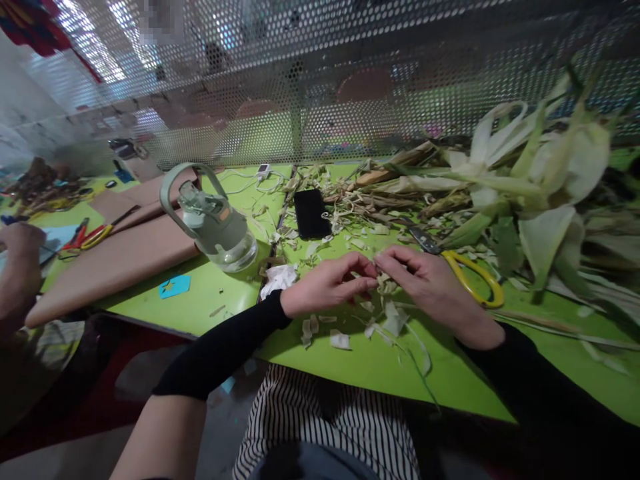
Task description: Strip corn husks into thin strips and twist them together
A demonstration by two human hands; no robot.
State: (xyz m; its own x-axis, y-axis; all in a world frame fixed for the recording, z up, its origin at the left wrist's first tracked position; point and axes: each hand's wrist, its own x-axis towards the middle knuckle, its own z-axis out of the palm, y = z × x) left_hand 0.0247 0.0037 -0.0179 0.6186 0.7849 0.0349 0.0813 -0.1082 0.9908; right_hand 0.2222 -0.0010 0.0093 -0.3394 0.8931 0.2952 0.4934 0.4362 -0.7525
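A small piece of corn husk (387, 285) is pinched in the right hand (424, 283) above the green surface (450, 377). The left hand (333, 280) is held just beside it, its grip impossible to tell. Scissors (449, 256) are laid near the right hand.

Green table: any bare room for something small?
Best patch: table between right sleeve, trailing green stem and front edge. Another, with some bits on it: between bottle, blue card and tissue. Crowded: farther back, with phone, scissors and husks; also scraps in front of the left hand.
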